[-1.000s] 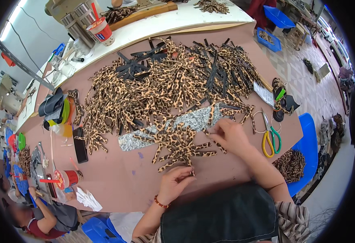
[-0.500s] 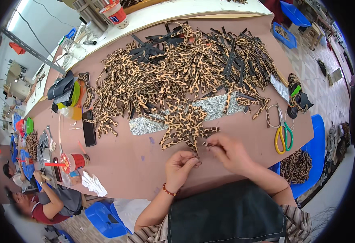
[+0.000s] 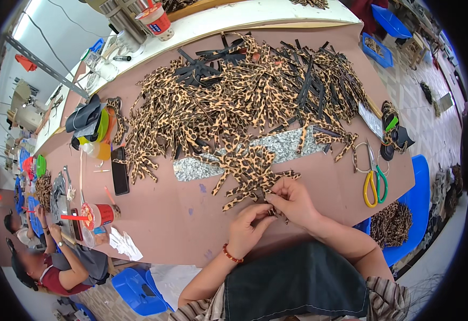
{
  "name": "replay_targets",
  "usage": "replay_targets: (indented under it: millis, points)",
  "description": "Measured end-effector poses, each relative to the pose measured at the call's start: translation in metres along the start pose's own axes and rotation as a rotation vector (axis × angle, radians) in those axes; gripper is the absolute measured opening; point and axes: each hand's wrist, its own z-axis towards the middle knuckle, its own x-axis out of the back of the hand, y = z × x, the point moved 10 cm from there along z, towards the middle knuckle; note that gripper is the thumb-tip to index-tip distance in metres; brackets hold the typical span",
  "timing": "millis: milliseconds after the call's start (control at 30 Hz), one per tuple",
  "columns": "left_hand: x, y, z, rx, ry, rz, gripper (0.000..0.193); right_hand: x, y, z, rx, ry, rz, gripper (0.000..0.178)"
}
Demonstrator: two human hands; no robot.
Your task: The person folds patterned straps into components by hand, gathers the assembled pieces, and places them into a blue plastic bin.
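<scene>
My left hand [image 3: 249, 229], with a red bead bracelet at its wrist, pinches the dark end of a leopard-print fabric strip close to the table's front. My right hand [image 3: 296, 202] is closed on the strip just above, thumb and forefinger together; its fingers hide most of the held piece. Ahead of both hands lies a loose cluster of leopard-print strips [image 3: 248, 163], spread partly over a grey speckled stone slab [image 3: 195, 171]. Beyond it is a large heap of similar strips [image 3: 202, 107], with black strips [image 3: 196, 69] mixed in.
Scissors [image 3: 373, 184] with yellow and green handles lie at the right. To the left are a phone [image 3: 120, 171], a red-and-white cup [image 3: 99, 214] with a straw, and white gloves [image 3: 124, 244]. A blue chair [image 3: 413, 214] holds more leopard-print fabric. A co-worker [image 3: 63, 267] sits at left.
Both hands have come closer together. My left hand has moved slightly right, my right hand a little toward me, and the near strips of the cluster have shifted.
</scene>
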Motion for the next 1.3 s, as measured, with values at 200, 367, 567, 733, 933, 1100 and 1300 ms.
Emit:
replay_targets:
  millis: [200, 367, 567, 733, 933, 1100, 1300]
  points:
    - [0.008, 0.006, -0.005, -0.142, 0.076, 0.116, 0.026, -0.006, 0.009, 0.001, -0.151, -0.021, 0.112, 0.01]
    - [0.02, -0.031, -0.006, 0.134, 0.121, -0.11, 0.019, -0.006, -0.001, 0.001, -0.098, -0.078, 0.132, 0.009]
    - [0.023, -0.034, -0.006, 0.18, 0.152, -0.55, 0.008, -0.016, -0.003, -0.017, -0.096, -0.238, 0.027, 0.008]
    - [0.02, -0.027, -0.005, 0.143, 0.12, -0.407, 0.009, -0.011, 0.001, -0.015, -0.149, -0.243, 0.048, 0.007]
    - [0.02, -0.024, -0.006, 0.097, 0.076, -0.269, 0.011, -0.013, -0.009, -0.012, -0.126, -0.324, -0.164, 0.009]
    - [0.025, -0.02, -0.006, 0.054, 0.046, -0.079, 0.017, -0.026, -0.041, -0.008, 0.226, -0.451, -0.561, 0.012]
    - [0.011, -0.021, -0.005, 0.093, -0.043, -0.121, 0.017, -0.018, 0.01, -0.013, -0.256, -0.462, -0.183, 0.01]
